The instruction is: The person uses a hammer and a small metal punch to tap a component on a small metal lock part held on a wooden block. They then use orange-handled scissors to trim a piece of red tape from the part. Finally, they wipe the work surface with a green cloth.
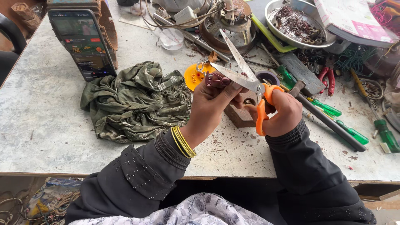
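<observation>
My right hand [282, 113] grips the orange handles of a pair of scissors [241, 68], whose steel blades stand spread apart and point up and left. My left hand [212, 104] holds a small dark purplish part [216, 80] up at the lower blade, just left of the scissors. Yellow bangles [183, 141] ring my left wrist. Both arms wear black sleeves. A wooden block [239, 116] lies on the table under my hands.
A crumpled green cloth [135, 102] lies at left, below a propped phone [82, 43]. A yellow disc [193, 77], green-handled screwdrivers [352, 132], red pliers [327, 79], a metal bowl of wire scraps [298, 23] and a motor part [231, 21] crowd the marble table [46, 121].
</observation>
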